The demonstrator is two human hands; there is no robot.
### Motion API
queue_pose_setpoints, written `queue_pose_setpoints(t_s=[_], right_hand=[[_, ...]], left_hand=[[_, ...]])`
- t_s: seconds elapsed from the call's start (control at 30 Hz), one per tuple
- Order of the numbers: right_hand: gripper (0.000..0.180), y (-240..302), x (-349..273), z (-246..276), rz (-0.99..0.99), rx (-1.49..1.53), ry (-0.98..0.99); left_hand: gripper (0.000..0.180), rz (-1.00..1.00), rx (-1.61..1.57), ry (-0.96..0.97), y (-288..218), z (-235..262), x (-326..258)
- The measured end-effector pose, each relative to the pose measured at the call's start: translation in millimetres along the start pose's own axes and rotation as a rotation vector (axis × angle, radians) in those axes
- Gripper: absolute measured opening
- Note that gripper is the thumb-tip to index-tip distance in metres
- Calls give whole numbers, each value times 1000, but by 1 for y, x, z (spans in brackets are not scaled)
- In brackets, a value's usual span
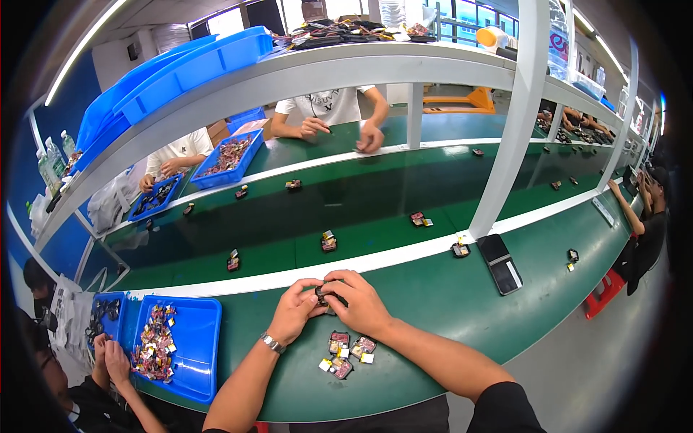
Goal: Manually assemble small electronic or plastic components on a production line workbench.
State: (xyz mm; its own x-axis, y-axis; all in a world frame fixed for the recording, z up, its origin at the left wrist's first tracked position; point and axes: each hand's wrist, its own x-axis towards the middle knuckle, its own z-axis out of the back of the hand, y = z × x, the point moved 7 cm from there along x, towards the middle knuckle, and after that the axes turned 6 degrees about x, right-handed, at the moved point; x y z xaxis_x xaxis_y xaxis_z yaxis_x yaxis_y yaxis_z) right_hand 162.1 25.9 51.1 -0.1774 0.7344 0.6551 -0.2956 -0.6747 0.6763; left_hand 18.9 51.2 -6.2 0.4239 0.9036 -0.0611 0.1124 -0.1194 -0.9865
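Over the near edge of the green bench, my left hand (294, 309) and my right hand (358, 303) meet with fingers closed on one small black electronic part (321, 294). The fingertips cover most of it. A watch with a metal band is on my left wrist. Just below my hands lie three small electronic modules, close together: a dark red one (338, 342), another to its right (364, 348) and a third nearer to me (340, 368). Each has a dark casing with white and yellow pieces on it.
At left stands a blue tray (206, 346) with a heap of modules, beside a person's hands. A black wallet-like case (498, 265) lies right, near a white post (509, 130). The green conveyor (289, 231) carries several modules; people sit across it. A shelf (346, 61) runs overhead.
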Motion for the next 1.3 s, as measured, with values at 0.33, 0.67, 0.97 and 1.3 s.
queue_pose_setpoints(t_s=[0.33, 0.67, 0.97, 1.3], right_hand=[[15, 11, 0, -4, 76, -80, 0], [17, 11, -2, -8, 96, -175, -48], [14, 13, -2, -7, 89, -205, -74], [16, 1, 0, -3, -82, 89, -23]], left_hand=[[28, -23, -56, 25, -1, -1, -2], [26, -7, -5, 7, -3, -3, -3], [25, 5, 17, -38, -2, -4, -3], [18, -17, 149, -166, -1, 0, -3]])
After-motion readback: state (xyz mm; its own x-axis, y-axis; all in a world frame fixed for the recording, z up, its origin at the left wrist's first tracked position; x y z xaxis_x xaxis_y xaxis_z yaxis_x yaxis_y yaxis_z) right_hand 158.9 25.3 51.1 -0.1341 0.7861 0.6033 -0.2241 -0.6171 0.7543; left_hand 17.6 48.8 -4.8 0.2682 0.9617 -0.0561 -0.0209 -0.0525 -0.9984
